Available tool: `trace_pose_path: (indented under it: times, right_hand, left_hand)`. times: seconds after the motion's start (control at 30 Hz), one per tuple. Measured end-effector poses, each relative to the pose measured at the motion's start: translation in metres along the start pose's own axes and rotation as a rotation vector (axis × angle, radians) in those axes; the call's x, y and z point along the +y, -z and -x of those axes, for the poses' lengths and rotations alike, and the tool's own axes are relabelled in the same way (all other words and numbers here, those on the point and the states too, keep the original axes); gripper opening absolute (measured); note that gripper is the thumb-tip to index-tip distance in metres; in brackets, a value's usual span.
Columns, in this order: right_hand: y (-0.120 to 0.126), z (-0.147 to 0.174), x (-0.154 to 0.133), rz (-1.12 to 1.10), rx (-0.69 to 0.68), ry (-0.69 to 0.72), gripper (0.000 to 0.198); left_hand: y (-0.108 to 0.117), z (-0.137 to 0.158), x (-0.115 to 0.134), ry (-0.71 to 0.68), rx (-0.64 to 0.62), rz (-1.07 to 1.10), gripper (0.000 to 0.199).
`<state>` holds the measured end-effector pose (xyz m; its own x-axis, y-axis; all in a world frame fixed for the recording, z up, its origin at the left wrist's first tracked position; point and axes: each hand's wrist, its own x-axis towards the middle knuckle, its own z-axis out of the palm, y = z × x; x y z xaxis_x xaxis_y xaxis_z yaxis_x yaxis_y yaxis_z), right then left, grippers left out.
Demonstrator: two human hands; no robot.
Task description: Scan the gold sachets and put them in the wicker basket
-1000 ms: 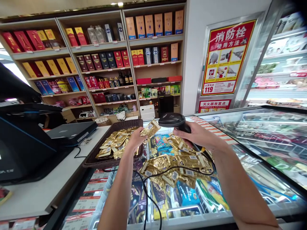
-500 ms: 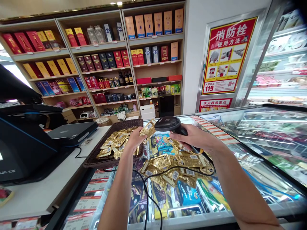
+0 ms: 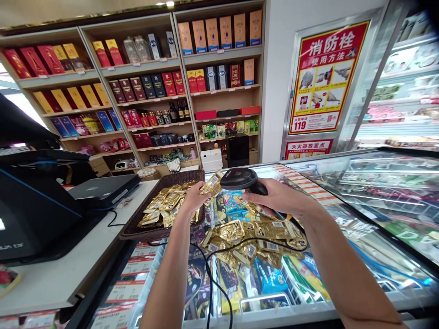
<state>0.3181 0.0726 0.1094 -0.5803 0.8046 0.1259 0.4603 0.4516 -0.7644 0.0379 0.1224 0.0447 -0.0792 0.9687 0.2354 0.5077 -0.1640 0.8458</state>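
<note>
My left hand (image 3: 195, 198) pinches a gold foil packet (image 3: 213, 181) by its lower left end, its barcode showing. It is at the right rim of a brown woven basket (image 3: 128, 230) that holds many similar gold packets (image 3: 168, 203). In my right hand (image 3: 274, 196) is a black barcode scanner (image 3: 240, 177), gripped by the handle, its head beside the held packet. Below my right hand, more gold packets (image 3: 247, 242) lie in a loose pile on the freezer's glass top. The scanner's black cable (image 3: 207, 269) runs over them and down toward me.
Under the glass of the chest freezer (image 3: 247, 317) are colourful packages. A white counter (image 3: 51, 278) with a black register machine (image 3: 30, 205) stands at the left. Behind are shelves (image 3: 144, 105) of boxes and bottles, and a red poster (image 3: 325, 77) on the wall.
Almost nothing differs. The scanner and my right hand have shifted very slightly, while my left hand keeps the packet in the same place.
</note>
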Motion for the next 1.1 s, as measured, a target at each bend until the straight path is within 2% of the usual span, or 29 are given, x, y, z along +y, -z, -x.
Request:
trace_pose_path:
  times: [0.4, 0.7, 0.8, 1.0, 1.07, 1.1]
  right_hand:
    - [-0.002, -0.001, 0.001, 0.039, -0.026, -0.034, 0.055]
    - [-0.005, -0.001, 0.000, 0.028, -0.010, -0.038, 0.052]
    - [-0.004, -0.001, 0.002, 0.014, -0.017, -0.024, 0.048]
    - [-0.002, 0.001, 0.005, -0.040, -0.018, 0.006, 0.046]
    - [-0.001, 0.001, 0.005, -0.051, -0.006, 0.007, 0.046]
    - [0.000, 0.001, 0.005, -0.049, -0.003, 0.006, 0.045]
  left_hand:
    - [0.003, 0.001, 0.002, 0.012, 0.001, -0.008, 0.027]
    - [0.002, -0.001, -0.004, 0.016, 0.032, 0.008, 0.026]
    - [0.011, -0.006, -0.017, 0.055, 0.113, -0.118, 0.026]
    - [0.042, -0.007, -0.039, 0.203, 0.332, -0.624, 0.041]
    - [0.044, -0.005, -0.035, 0.150, 0.373, -0.754, 0.044]
    - [0.042, -0.004, -0.031, 0.099, 0.334, -0.777, 0.041]
